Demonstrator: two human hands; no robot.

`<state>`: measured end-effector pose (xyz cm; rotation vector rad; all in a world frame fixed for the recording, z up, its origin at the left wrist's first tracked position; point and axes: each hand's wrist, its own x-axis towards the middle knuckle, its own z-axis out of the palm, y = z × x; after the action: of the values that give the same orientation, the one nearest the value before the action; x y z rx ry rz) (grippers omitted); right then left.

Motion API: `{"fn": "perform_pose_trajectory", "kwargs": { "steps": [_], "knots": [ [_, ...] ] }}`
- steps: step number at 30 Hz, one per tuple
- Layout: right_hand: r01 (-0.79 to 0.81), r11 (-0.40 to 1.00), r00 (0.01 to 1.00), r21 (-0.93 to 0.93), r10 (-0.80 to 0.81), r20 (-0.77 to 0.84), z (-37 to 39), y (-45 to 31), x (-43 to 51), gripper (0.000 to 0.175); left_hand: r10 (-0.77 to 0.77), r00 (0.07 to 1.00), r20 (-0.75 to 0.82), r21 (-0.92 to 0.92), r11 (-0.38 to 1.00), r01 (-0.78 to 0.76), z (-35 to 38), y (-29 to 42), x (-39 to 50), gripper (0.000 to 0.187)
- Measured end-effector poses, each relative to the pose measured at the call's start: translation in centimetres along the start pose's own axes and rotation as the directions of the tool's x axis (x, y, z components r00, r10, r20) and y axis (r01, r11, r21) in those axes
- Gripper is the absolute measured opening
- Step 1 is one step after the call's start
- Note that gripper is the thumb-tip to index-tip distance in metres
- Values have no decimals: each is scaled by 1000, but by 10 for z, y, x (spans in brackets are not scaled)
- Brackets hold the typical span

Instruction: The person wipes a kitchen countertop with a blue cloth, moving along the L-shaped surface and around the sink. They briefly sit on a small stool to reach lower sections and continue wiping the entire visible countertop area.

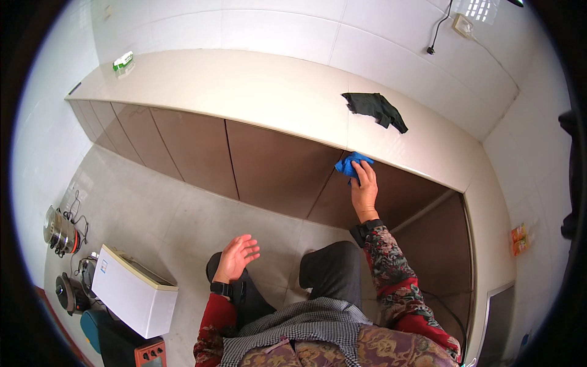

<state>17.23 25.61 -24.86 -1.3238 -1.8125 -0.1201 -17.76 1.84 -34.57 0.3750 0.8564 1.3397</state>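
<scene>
My right hand (365, 186) grips a crumpled blue cloth (349, 166) and presses it against the top of a brown cabinet door (394, 188), just under the counter's front edge. Part of the cloth is hidden by my fingers. Above it, a dark, ragged piece of cloth or plastic (377, 108) lies on the cream countertop (257, 87). My left hand (235, 259) hangs over my left knee with its fingers apart and nothing in it.
A green-and-white packet (123, 60) sits at the counter's far left. On the tiled floor at left stand a white box-shaped appliance (133, 293), a glass-sided pot (62, 231) and a dark cooker (71, 293). A plug (430, 50) hangs on the wall beside a socket (462, 25).
</scene>
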Motion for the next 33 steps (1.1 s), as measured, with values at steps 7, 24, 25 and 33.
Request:
{"fn": "perform_pose_trajectory", "kwargs": {
  "steps": [7, 24, 25, 33],
  "knots": [
    [163, 983, 982, -88, -153, 108, 57, -45, 30, 47, -6, 1000, 25, -35, 999, 6, -1, 7, -10, 40],
    [363, 932, 872, -13, -334, 357, 193, -208, 90, 36, -30, 999, 44, -76, 997, 33, -17, 21, -35, 40],
    [376, 927, 868, -6, -349, 353, 199, -215, 93, 37, -34, 999, 32, -73, 997, 36, -17, 24, -36, 40],
    [419, 908, 840, -17, -380, 388, 184, -207, 88, 42, -23, 1000, 19, -88, 996, 24, -16, 31, -45, 40]
  ]
}}
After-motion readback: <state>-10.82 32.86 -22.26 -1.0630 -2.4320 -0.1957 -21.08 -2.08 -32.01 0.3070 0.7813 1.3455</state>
